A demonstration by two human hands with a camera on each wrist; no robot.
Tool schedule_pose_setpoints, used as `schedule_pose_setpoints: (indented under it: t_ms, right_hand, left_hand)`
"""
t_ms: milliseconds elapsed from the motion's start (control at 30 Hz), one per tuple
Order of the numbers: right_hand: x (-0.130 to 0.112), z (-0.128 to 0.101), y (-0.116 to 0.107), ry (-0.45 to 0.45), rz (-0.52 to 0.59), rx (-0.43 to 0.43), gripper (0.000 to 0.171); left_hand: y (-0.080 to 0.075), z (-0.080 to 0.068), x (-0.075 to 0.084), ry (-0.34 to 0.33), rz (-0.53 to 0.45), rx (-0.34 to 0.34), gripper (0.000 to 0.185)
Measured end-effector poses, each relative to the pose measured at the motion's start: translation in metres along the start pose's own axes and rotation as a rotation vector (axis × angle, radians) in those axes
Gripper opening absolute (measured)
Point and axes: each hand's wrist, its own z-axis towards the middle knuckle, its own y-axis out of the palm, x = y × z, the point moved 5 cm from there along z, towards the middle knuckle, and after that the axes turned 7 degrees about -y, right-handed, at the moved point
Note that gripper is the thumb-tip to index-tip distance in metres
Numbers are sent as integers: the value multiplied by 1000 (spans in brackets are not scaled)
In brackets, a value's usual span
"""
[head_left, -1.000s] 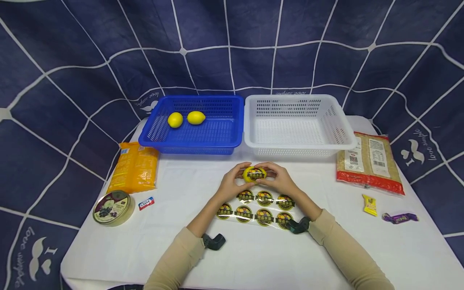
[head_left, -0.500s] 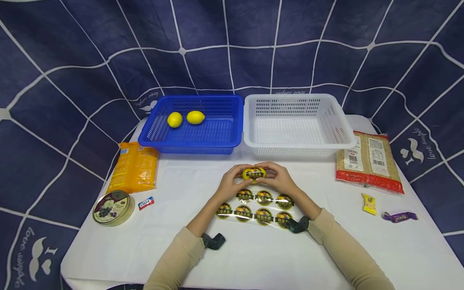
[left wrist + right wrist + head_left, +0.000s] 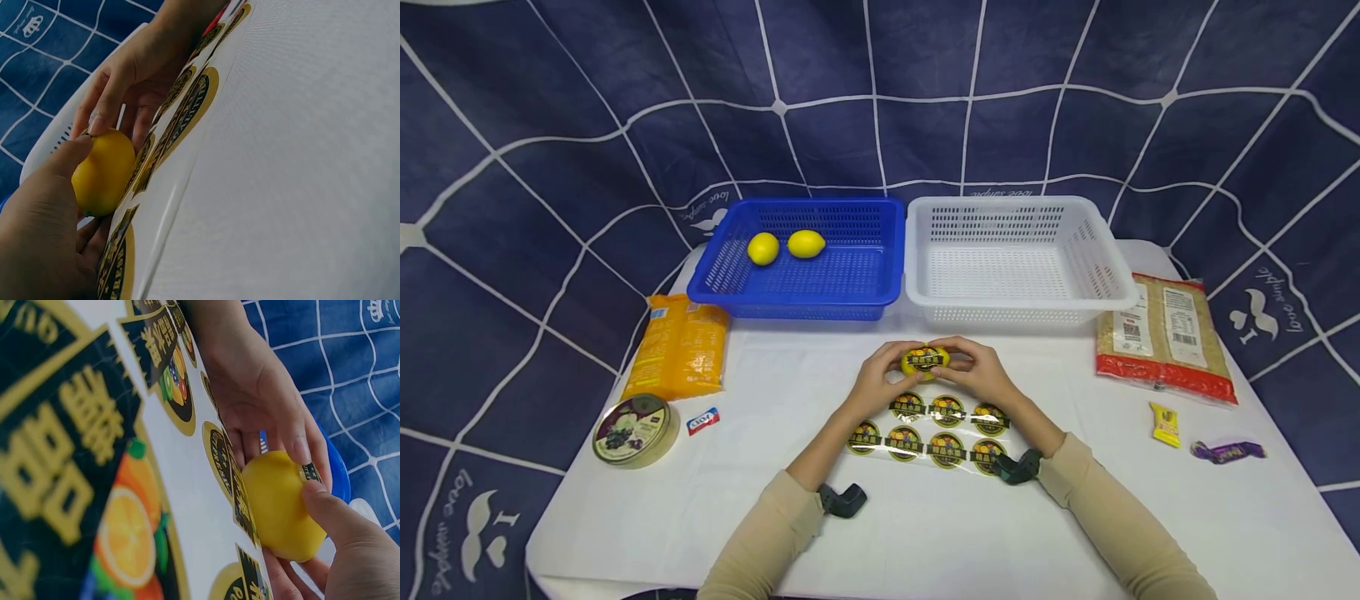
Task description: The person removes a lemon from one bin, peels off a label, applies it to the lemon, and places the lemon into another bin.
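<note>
A yellow lemon with a round black-and-gold sticker on its upper face is held between both hands over the white table. My left hand grips its left side, the thumb on the near side and the fingers behind. From the right, my right hand grips it too, with its thumb pressing at the sticker's edge. In the right wrist view, both thumb tips meet at the edge of the sticker on the lemon. Just below the hands lies a clear sheet of several matching stickers.
Behind the hands stand a blue basket with two lemons and a white basket. An orange packet, round tin and small wrapper lie left. A grain bag and two wrapped candies lie right.
The stickered lemon has shifted slightly left and turned a little between the hands. Both hands stay almost in place around it.
</note>
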Motion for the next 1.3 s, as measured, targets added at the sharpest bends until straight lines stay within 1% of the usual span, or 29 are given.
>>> schedule_pose_setpoints:
  t_ms: [133,367,500,633,767,900,1000,1100,1200,1300]
  right_hand:
    - [-1,0,1,-10,2,-2,39]
    - [-3,-1,1,-35,5,-4,38]
    - [-2,-1,3,-59,6,-8,39]
    - [-1,-1,4,-67,11,-13,40]
    - [-1,-1,4,-49,12,-17,41]
    - [0,-1,2,3,23,8,38]
    - [1,-1,0,24,37,43,34]
    - [1,0,-2,19,48,61,32]
    - [0,0,-2,5,48,61,33]
    - [-2,-1,-2,-15,32,74,32]
  left_hand:
    - [0,0,4,2,10,16,45]
    - [-7,-6,37,25,24,16,43]
    - [-8,-7,41,35,33,12,44]
    - [-8,-7,42,44,42,6,45]
    - [-8,-7,42,36,50,15,45]
    - [-5,-3,18,5,38,44,45]
    - [-4,-1,7,-21,11,73,45]
    - [-8,-2,20,-16,-18,91,44]
    - [-11,-4,32,9,-54,92,44]
    - [-12,-6,34,9,-122,91,44]
